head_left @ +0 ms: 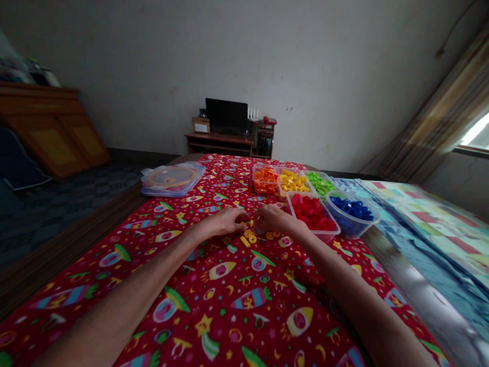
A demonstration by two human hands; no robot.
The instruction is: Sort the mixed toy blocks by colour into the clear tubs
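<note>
My left hand (228, 221) and my right hand (272, 218) face each other low over the red patterned cloth, fingertips almost meeting. The fingers of both are bent and pinched around small yellow plastic pieces (251, 223) between them. How the pieces fit together is too small to tell. Just below the fingertips, several loose yellow toy pieces (250, 238) lie on the cloth, some of them round with a hole. A few more round yellow pieces (270, 235) show under my right hand, partly covered by it.
Clear tubs hold red pieces (311, 211), blue pieces (351, 209), orange pieces (266, 179), yellow pieces (293, 181) and green pieces (321, 183), right of my hands. Stacked plastic lids (171, 178) lie at the left table edge. A monitor (226, 115) stands by the far wall.
</note>
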